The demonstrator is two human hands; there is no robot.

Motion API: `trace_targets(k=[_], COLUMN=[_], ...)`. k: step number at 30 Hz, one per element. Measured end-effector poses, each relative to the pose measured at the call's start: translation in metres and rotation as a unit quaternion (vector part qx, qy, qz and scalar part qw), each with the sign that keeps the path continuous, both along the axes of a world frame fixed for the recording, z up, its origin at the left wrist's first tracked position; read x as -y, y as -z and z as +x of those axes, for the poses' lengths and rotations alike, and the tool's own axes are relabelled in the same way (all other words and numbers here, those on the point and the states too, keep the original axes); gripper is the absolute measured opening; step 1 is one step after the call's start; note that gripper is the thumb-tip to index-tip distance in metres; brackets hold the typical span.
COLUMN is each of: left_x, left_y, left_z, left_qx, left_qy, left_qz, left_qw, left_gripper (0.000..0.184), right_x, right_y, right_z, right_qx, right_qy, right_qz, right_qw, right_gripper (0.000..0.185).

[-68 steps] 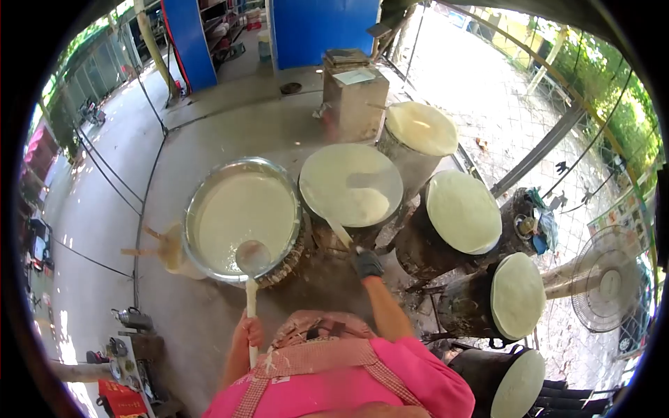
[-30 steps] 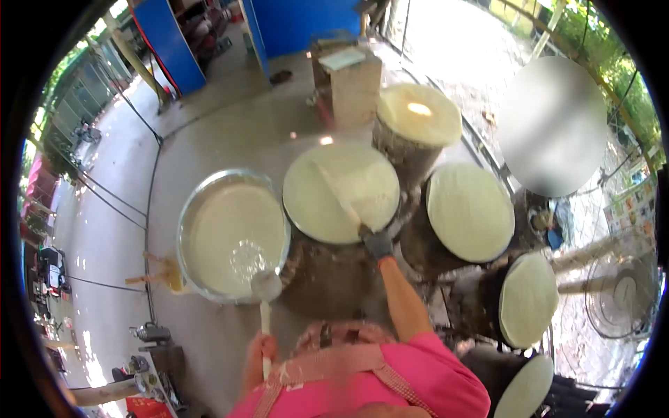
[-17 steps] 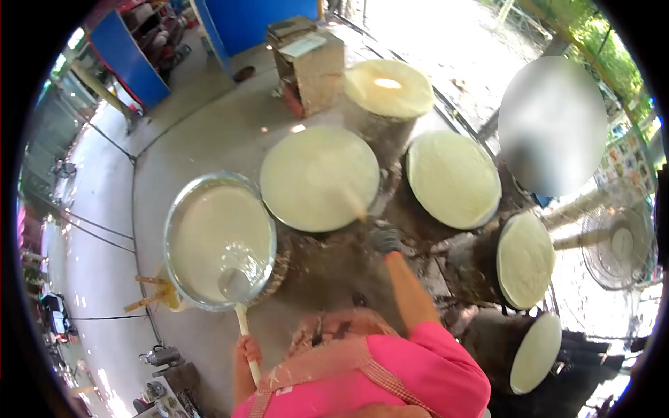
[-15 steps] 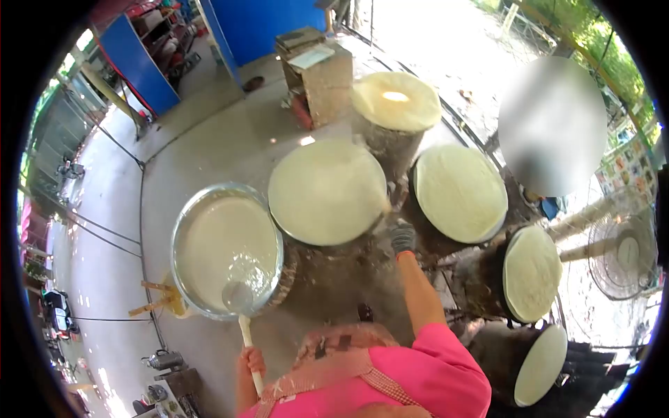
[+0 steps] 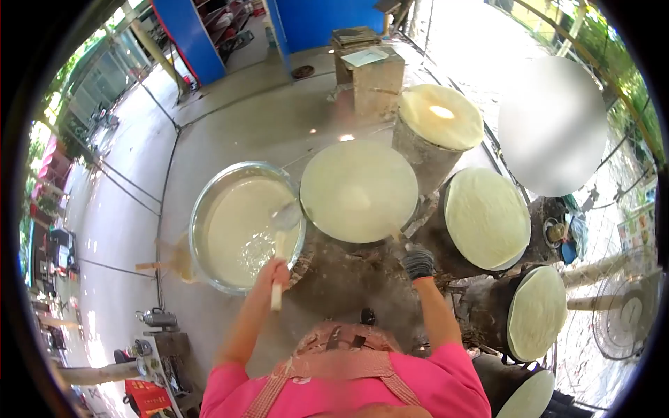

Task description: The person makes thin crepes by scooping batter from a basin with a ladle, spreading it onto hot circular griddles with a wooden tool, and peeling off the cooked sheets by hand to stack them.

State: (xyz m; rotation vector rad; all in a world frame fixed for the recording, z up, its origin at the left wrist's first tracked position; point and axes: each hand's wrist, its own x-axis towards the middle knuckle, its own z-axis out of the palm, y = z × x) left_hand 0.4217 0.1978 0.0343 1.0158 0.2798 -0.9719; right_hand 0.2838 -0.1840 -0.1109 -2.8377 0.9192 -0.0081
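Observation:
My left hand (image 5: 274,273) is closed around the pale handle of a ladle (image 5: 284,217). The ladle's metal bowl is raised over the right side of a big metal basin (image 5: 197,244) of creamy batter (image 5: 237,216). Just right of the basin, a round griddle (image 5: 306,226) carries a thin pale sheet of batter (image 5: 359,184). At that sheet's front right edge, my right hand (image 5: 419,263), in a dark striped glove, grips a wooden-handled spreader (image 5: 398,237). The spreader's far end is hard to make out against the batter.
More round stoves bear pale sheets: one behind (image 5: 441,117), one to the right (image 5: 488,217), one further front (image 5: 538,313). A worn box-like stand (image 5: 369,80) is at the back. A wooden stool (image 5: 178,258) shows beside the basin, and a fan (image 5: 624,313) stands far right.
My left hand has risen forward, lifting the ladle from the basin's front toward its right rim beside the griddle. My right hand stays near the griddle's edge. The view has shifted.

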Motion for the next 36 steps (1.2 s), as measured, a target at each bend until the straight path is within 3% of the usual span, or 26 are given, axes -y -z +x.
trace_targets(k=[1,2,3,5,7,8,9,11,12,13,14,15,16,17,18,22,24,25,27,28,29,30,32,34,36], left_x=[0.018,0.032,0.047,0.080,0.108,0.122,0.135,0.139,0.126,0.100,0.065,0.035,0.022,0.014,0.003,0.000,0.003,0.005,0.011,0.015,0.017,0.025,0.043,0.070,0.102], left_y=[0.000,0.005,0.016,0.003,0.023,0.031,0.045,0.051,0.047,0.007,0.006,0.016,-0.011,-0.012,-0.007,0.011,0.001,-0.007,-0.017,-0.015,-0.005,-0.004,0.001,-0.004,0.000], left_z=[0.010,0.017,0.032,0.029,0.027,0.022,0.020,0.020,0.020,0.010,0.006,-0.014,-0.036,-0.041,-0.049,-0.034,-0.044,-0.049,-0.062,-0.067,-0.074,-0.085,-0.113,-0.142,-0.184], left_qx=[-0.006,0.009,-0.050,-0.021,-0.009,0.025,-0.016,-0.142,-0.227,-0.192,-0.164,-0.083,-0.048,-0.062,-0.085,-0.375,-0.385,-0.381,-0.415,-0.448,-0.506,-0.544,-0.525,-0.496,-0.501], left_qy=[-0.007,-0.032,-0.056,-0.071,-0.055,-0.047,-0.045,-0.021,-0.004,0.043,0.118,0.041,-0.009,0.003,0.012,0.048,0.056,0.063,0.085,0.101,0.120,0.133,0.160,0.137,0.115], left_qz=[0.014,-0.005,-0.057,0.007,0.037,0.034,0.020,-0.044,-0.093,-0.130,-0.097,-0.111,0.026,0.032,0.040,-0.155,-0.179,-0.177,-0.204,-0.210,-0.232,-0.250,-0.254,-0.197,-0.192], left_qw=[1.000,0.999,0.996,0.997,0.998,0.998,0.999,0.989,0.969,0.972,0.975,0.989,0.998,0.998,0.996,0.913,0.904,0.905,0.883,0.863,0.822,0.790,0.796,0.835,0.836], left_gripper=[0.028,0.020,0.019,0.022,0.027,0.024,0.020,0.017,0.019,0.028,0.025,0.017,0.008,0.007,0.008,0.007,0.009,0.010,0.013,0.016,0.034,0.043,0.041,0.036,0.029], right_x=[-0.007,-0.012,-0.009,-0.023,-0.045,-0.064,-0.084,-0.109,-0.113,-0.124,-0.134,-0.141,-0.148,-0.152,-0.164,-0.190,-0.198,-0.198,-0.197,-0.194,-0.189,-0.181,-0.165,-0.134,-0.090], right_y=[-0.033,-0.053,-0.054,-0.002,0.010,0.012,0.012,0.035,0.039,0.003,-0.041,-0.069,-0.087,-0.076,-0.072,-0.064,-0.064,-0.061,-0.086,-0.077,-0.067,-0.040,-0.073,-0.050,-0.036], right_z=[-0.007,-0.010,-0.019,-0.036,-0.042,-0.043,-0.044,-0.043,-0.047,-0.052,-0.058,-0.067,-0.074,-0.080,-0.083,-0.093,-0.106,-0.112,-0.124,-0.140,-0.155,-0.182,-0.206,-0.243,-0.295], right_qx=[-0.013,-0.025,-0.036,0.026,0.206,0.228,0.250,0.040,0.040,0.075,0.105,0.115,0.113,0.050,0.072,0.211,0.234,0.265,0.150,0.139,0.126,0.149,0.040,0.075,0.092], right_qy=[-0.005,-0.011,0.036,0.055,0.054,0.046,0.038,0.035,0.014,-0.003,-0.022,-0.033,-0.036,-0.037,-0.013,0.028,0.073,0.077,0.133,0.136,0.139,0.116,0.191,0.196,0.169], right_qz=[0.013,0.025,0.062,-0.031,0.001,0.001,-0.001,-0.153,-0.119,-0.063,-0.013,0.015,0.033,0.034,0.048,0.095,0.123,0.101,0.248,0.260,0.272,0.220,0.251,0.167,0.098], right_qw=[1.000,0.999,0.997,0.998,0.977,0.972,0.968,0.987,0.992,0.995,0.994,0.993,0.992,0.997,0.996,0.972,0.962,0.956,0.948,0.946,0.944,0.957,0.948,0.963,0.977], right_gripper=[0.025,0.024,0.023,0.020,0.019,0.019,0.019,0.023,0.024,0.025,0.027,0.029,0.031,0.034,0.035,0.043,0.044,0.033,0.037,0.036,0.035,0.037,0.040,0.037,0.032])
